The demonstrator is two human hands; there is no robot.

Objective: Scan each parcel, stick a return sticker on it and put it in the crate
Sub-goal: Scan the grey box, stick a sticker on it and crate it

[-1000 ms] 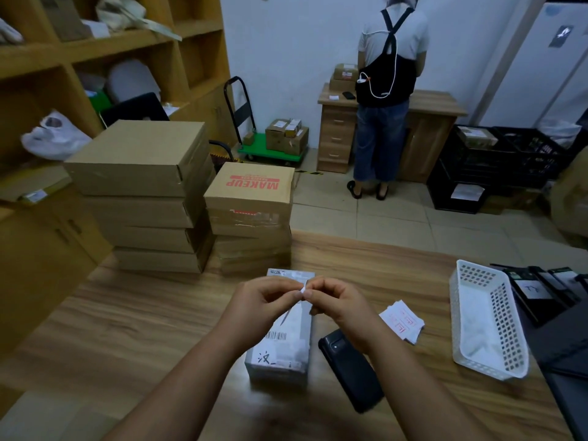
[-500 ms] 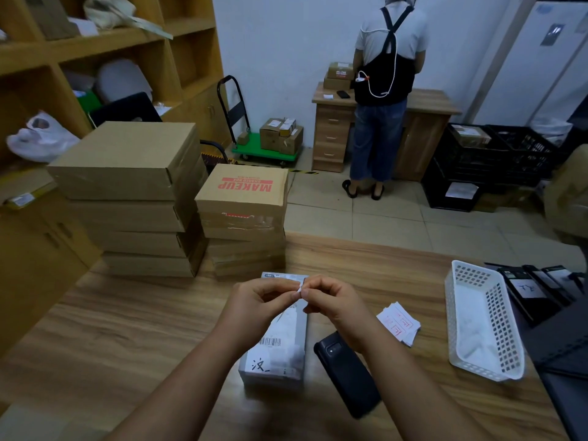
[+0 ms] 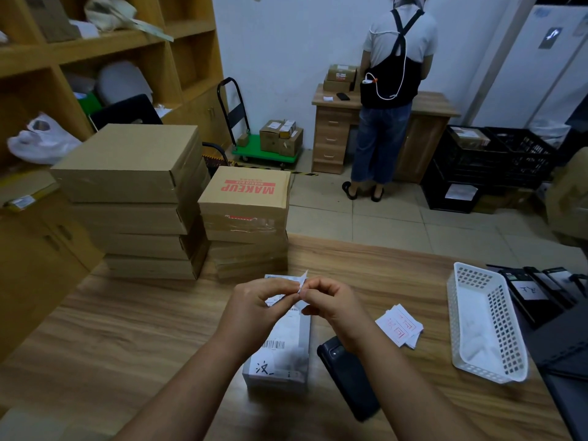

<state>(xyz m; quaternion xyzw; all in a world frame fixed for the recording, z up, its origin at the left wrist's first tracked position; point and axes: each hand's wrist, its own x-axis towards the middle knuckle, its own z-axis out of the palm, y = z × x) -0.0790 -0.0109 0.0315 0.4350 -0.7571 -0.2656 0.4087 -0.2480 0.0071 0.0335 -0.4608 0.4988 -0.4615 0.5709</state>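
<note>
A long white parcel (image 3: 283,348) with a barcode label lies on the wooden table (image 3: 127,338) in front of me. Above its far end, my left hand (image 3: 254,303) and my right hand (image 3: 334,307) meet and pinch a small white sticker (image 3: 302,281) between their fingertips. A black scanner (image 3: 348,377) lies flat just right of the parcel. A loose pile of return stickers with red print (image 3: 399,326) sits to the right of my right hand. Black crates (image 3: 496,154) stand on the floor at the far right.
Two stacks of brown cardboard boxes (image 3: 133,198), one marked MAKEUP (image 3: 248,198), stand at the table's far left. A white perforated basket (image 3: 486,319) sits on the right. A person (image 3: 391,90) stands at a far desk, back turned. Shelves line the left wall.
Both hands stay joined over the parcel, still working the small sticker. A white corner of it now sticks up above the fingertips.
</note>
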